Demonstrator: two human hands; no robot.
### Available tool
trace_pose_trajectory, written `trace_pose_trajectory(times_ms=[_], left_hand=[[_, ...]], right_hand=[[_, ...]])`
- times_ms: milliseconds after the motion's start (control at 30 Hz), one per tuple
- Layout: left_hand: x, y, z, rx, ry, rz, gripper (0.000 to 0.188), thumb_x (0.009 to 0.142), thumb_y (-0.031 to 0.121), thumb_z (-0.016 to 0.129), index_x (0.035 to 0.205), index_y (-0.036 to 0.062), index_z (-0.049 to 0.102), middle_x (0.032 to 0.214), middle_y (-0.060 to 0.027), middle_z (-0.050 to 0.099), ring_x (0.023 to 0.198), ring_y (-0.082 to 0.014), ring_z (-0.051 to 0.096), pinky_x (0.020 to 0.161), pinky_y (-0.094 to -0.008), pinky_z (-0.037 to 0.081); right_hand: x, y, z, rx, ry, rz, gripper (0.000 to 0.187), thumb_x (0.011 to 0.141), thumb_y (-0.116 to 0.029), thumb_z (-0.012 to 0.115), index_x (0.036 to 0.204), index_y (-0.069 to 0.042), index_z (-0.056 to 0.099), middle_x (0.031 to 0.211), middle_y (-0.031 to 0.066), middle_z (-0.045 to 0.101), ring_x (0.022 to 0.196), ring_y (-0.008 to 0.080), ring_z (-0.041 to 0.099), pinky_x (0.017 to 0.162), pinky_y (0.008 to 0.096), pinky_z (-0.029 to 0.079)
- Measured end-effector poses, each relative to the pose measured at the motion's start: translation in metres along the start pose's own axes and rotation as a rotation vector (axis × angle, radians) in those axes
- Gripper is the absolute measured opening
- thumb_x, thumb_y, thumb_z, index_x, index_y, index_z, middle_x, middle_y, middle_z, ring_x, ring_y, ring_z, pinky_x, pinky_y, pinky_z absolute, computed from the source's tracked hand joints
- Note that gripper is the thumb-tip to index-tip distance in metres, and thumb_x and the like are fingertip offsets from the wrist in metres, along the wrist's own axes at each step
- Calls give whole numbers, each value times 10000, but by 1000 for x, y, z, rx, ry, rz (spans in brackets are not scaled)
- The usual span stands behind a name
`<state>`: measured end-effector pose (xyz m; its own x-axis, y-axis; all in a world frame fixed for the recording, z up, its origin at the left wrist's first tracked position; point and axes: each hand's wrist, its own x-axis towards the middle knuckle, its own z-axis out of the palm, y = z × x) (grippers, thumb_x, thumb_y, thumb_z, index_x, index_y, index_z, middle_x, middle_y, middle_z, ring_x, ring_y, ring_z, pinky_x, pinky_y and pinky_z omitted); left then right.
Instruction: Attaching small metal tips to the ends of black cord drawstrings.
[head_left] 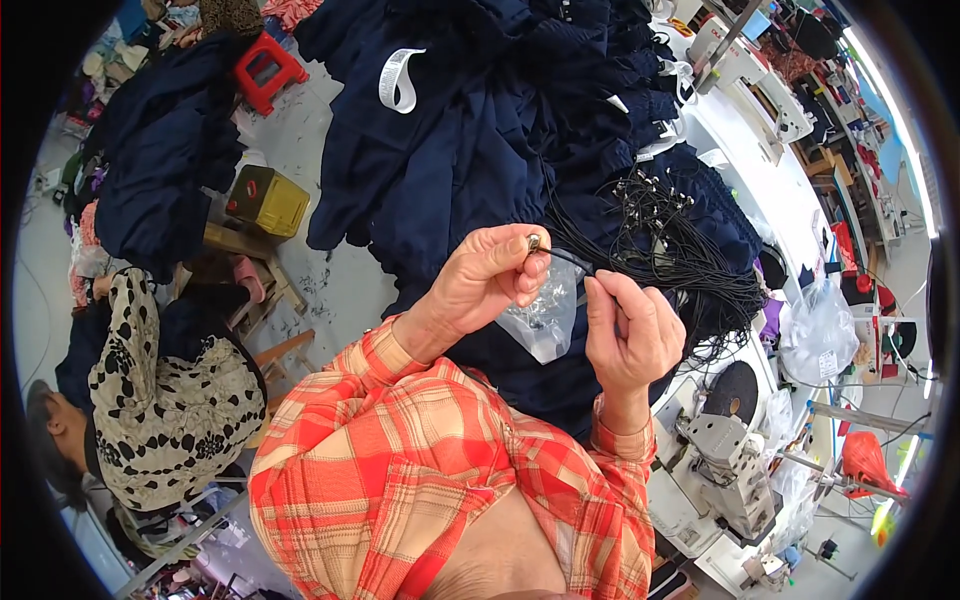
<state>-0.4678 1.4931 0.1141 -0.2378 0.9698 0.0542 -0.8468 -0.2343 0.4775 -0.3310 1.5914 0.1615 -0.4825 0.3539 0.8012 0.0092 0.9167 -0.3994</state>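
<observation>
Between the thumb and fingers of my left hand (480,278) is a small shiny metal fitting (534,242), like a cord stopper. A black cord (568,258) runs from it to my right hand (632,332), whose thumb and forefinger pinch it. Both hands are raised in front of my chest. Just under them hangs or lies a clear plastic bag (545,325) with small things inside, too blurred to name. A tangled bundle of black cords (695,275) with small shiny ends lies beyond my right hand, on navy garments (430,180).
A sewing machine (730,465) stands near on the right, and another (750,70) farther back on the white table (770,190). To the left are a red stool (268,72), a yellow container (268,200), more navy cloth (160,150) and a bent-over co-worker (165,400).
</observation>
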Motion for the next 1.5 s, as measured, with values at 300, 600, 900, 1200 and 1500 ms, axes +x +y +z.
trace_pose_trajectory(times_ms=[300, 600, 900, 1200, 1500], left_hand=[[-1, -1, 2, 54, 51, 24, 274, 876, 253, 578, 954, -8, 545, 736, -9, 538, 636, -72, 505, 523, -206, 431], [-2, -2, 3, 114, 68, 61, 269, 874, 236, 582, 953, -19, 556, 732, -17, 552, 637, -75, 514, 530, -213, 441], [-4, -4, 1, 293, 28, 196, 253, 872, 178, 583, 981, -50, 574, 741, -62, 575, 624, -102, 542, 545, -231, 463], [1, 0, 11, 670, 68, 119, 174, 864, 57, 564, 1003, -36, 615, 710, -36, 588, 609, -83, 541, 562, -207, 441], [-4, 0, 15, 962, 119, 79, 167, 846, 80, 602, 983, -14, 618, 763, -6, 623, 663, -34, 530, 571, -187, 434]], right_hand=[[-2, 0, 4, -45, -4, -66, 197, 653, 22, 746, 808, -33, 637, 522, -29, 439, 403, 77, 336, 385, 219, 261], [-3, -6, 2, -88, -61, -135, 223, 657, 27, 734, 829, -47, 613, 519, -31, 421, 403, 91, 357, 385, 223, 269], [-3, 3, 15, 73, -115, -68, 207, 669, 45, 705, 832, -28, 599, 584, 5, 520, 425, 95, 429, 401, 211, 327], [-2, 6, 17, 315, -210, 202, 158, 797, 37, 604, 951, 2, 610, 751, 75, 609, 604, 114, 563, 543, 206, 434], [-10, 10, 12, 289, -354, 189, 168, 838, 24, 545, 992, 9, 610, 762, 82, 616, 596, 124, 552, 549, 225, 433]])
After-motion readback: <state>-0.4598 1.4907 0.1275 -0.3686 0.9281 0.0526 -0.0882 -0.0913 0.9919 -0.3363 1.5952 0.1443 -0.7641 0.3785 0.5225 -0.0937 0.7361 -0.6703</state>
